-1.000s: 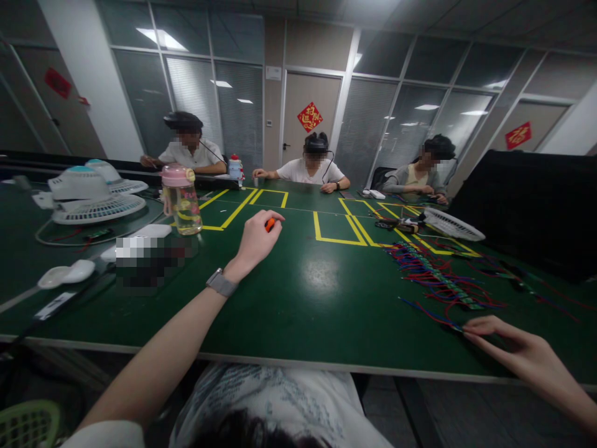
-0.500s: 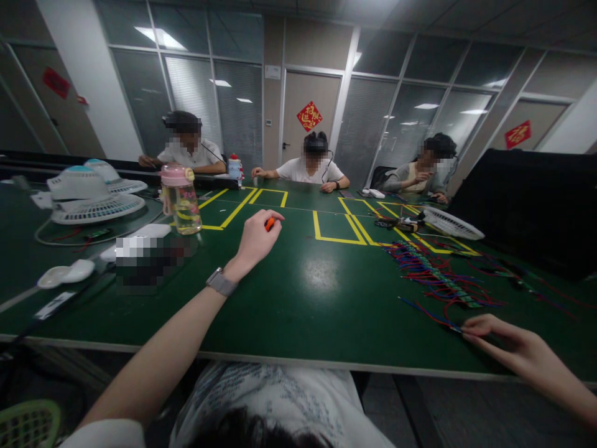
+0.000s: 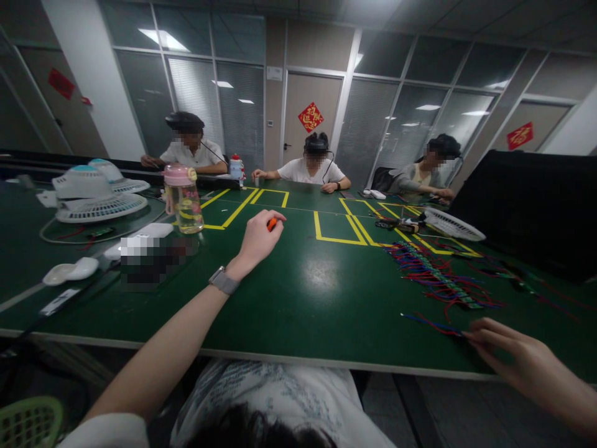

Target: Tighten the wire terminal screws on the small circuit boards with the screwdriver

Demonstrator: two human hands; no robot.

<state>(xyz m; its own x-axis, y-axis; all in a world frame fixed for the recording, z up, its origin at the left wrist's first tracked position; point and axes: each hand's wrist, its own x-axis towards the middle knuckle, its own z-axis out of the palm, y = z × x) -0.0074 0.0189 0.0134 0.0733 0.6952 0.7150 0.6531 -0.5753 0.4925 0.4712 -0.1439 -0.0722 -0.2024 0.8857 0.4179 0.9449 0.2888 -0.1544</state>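
Observation:
My left hand (image 3: 262,235) rests over the middle of the green table, its fingers curled round a small orange-and-black object (image 3: 271,224). Most of that object is hidden in the palm, so its kind does not show. Low on the right, my right hand (image 3: 510,348) pinches the near end of a few red and blue wires (image 3: 431,323). The wires' far ends lie out to the left, over the table. Just beyond them is a row of small green circuit boards (image 3: 441,277) with many red and blue leads.
Yellow tape (image 3: 340,239) marks rectangles on the green table (image 3: 298,323). A pink-lidded bottle (image 3: 183,202) and white fans (image 3: 100,205) stand left. Another white fan part (image 3: 454,224) and a large black panel (image 3: 532,211) are right. Three people sit across the table.
My right hand has shifted slightly right and toward me, with the pinched wires drawn along. My left hand keeps its hold. The person at far right has lowered a hand.

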